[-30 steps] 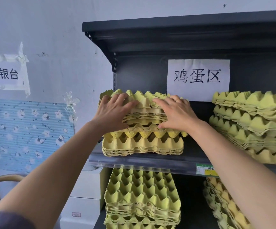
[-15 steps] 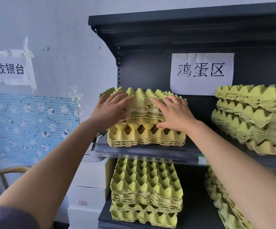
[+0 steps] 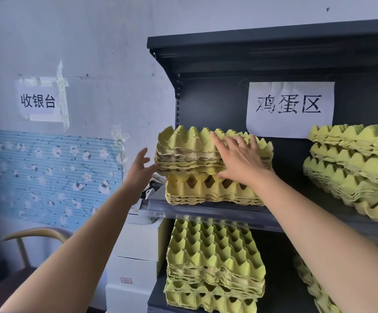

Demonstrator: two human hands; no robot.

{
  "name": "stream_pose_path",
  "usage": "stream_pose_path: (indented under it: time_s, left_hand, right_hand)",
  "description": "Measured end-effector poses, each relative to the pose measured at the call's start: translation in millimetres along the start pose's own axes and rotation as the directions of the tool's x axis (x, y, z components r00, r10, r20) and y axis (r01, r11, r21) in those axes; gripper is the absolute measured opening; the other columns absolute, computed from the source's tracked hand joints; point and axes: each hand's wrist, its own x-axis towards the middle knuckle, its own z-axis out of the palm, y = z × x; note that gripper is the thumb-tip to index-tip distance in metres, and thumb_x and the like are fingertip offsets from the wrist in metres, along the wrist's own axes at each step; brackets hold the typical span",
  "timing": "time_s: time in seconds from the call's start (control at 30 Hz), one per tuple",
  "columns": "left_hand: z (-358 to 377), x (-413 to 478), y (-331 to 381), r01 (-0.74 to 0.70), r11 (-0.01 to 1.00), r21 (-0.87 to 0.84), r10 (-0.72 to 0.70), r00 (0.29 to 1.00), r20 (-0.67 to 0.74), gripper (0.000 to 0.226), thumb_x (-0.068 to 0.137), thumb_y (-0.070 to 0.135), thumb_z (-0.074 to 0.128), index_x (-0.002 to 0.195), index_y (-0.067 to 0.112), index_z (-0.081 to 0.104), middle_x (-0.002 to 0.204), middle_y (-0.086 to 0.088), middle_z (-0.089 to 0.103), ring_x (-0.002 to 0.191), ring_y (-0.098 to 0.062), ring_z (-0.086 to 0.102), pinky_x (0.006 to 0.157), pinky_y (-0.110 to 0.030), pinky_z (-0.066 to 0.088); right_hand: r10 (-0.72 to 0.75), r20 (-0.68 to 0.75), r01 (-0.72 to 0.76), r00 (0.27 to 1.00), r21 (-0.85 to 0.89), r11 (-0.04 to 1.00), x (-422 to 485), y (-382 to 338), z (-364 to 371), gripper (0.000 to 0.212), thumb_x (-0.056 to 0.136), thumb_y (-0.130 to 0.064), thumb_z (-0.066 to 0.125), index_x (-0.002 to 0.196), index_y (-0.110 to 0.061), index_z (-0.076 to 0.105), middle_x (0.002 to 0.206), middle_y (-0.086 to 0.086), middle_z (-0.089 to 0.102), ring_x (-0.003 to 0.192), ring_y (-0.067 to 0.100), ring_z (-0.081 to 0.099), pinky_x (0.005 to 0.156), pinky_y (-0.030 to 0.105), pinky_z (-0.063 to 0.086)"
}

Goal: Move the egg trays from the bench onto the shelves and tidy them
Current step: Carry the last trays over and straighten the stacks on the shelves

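A stack of yellow-green egg trays [image 3: 188, 152] stands at the left end of the dark upper shelf [image 3: 206, 210], its upper bundle sitting on a lower bundle [image 3: 206, 190]. My right hand [image 3: 240, 159] lies flat against the front of the upper bundle, fingers spread. My left hand [image 3: 139, 170] is open beside the stack's left edge, fingertips just at the trays. Another tray stack [image 3: 353, 168] fills the shelf's right side. Further trays [image 3: 213, 263] sit on the shelf below.
A paper sign [image 3: 289, 108] hangs on the shelf's back panel. White boxes [image 3: 136, 256] stand left of the shelving. A wooden chair [image 3: 32, 236] is at lower left against the wall with blue patterned paper [image 3: 48, 175].
My left hand has come off the front of the upper trays and moved left to the stack's side edge. My right hand stays on the trays. The camera has shifted left.
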Motion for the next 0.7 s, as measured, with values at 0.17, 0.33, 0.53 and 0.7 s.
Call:
stream_pose_path:
  time_s: [0.17, 0.33, 0.53, 0.7]
  left_hand:
    - [-1, -2, -7, 0.080, 0.962, -0.260, -0.030, 0.981, 0.193, 0.036, 0.097, 0.004, 0.042, 0.132, 0.007, 0.046, 0.102, -0.010, 0.064, 0.094, -0.021, 0.060, 0.092, -0.035, 0.043]
    - [-2, 2, -7, 0.182, 0.916, -0.357, -0.078, 0.955, 0.286, 0.024, 0.096, 0.003, 0.041, 0.110, 0.009, 0.059, 0.092, -0.010, 0.065, 0.086, -0.022, 0.062, 0.090, -0.034, 0.044]
    - [-5, 11, 12, 0.138, 0.839, -0.527, -0.037, 0.980, 0.197, 0.029, 0.092, -0.003, 0.040, 0.101, 0.012, 0.064, 0.093, -0.009, 0.066, 0.084, -0.022, 0.060, 0.084, -0.031, 0.043]
    - [-5, 22, 25, 0.115, 0.848, -0.518, -0.030, 0.985, 0.169, 0.029, 0.094, 0.000, 0.043, 0.119, 0.007, 0.055, 0.100, -0.010, 0.065, 0.089, -0.023, 0.062, 0.083, -0.032, 0.047]
  right_hand:
    - [0.035, -0.013, -0.034, 0.999, 0.014, 0.999, 6, -5, -3, 0.104, 0.073, -0.047, 0.074, 0.146, -0.026, 0.003, 0.143, 0.006, 0.044, 0.133, 0.033, 0.033, 0.108, 0.056, 0.024]
    - [-0.004, 0.057, 0.008, 0.998, -0.068, 0.998, 8, -7, -4, 0.106, 0.077, -0.040, 0.072, 0.147, -0.035, -0.008, 0.143, 0.005, 0.040, 0.135, 0.034, 0.029, 0.107, 0.061, 0.018]
    - [0.040, 0.017, -0.040, 0.999, 0.015, 0.999, 21, 3, -20, 0.081, 0.080, -0.025, 0.068, 0.142, -0.037, 0.017, 0.125, 0.002, 0.054, 0.122, 0.034, 0.039, 0.093, 0.049, 0.038]
    - [0.083, -0.017, -0.083, 0.996, 0.027, 0.996, 29, 11, -31, 0.079, 0.080, -0.029, 0.071, 0.140, -0.038, 0.021, 0.118, 0.001, 0.057, 0.118, 0.032, 0.043, 0.087, 0.044, 0.040]
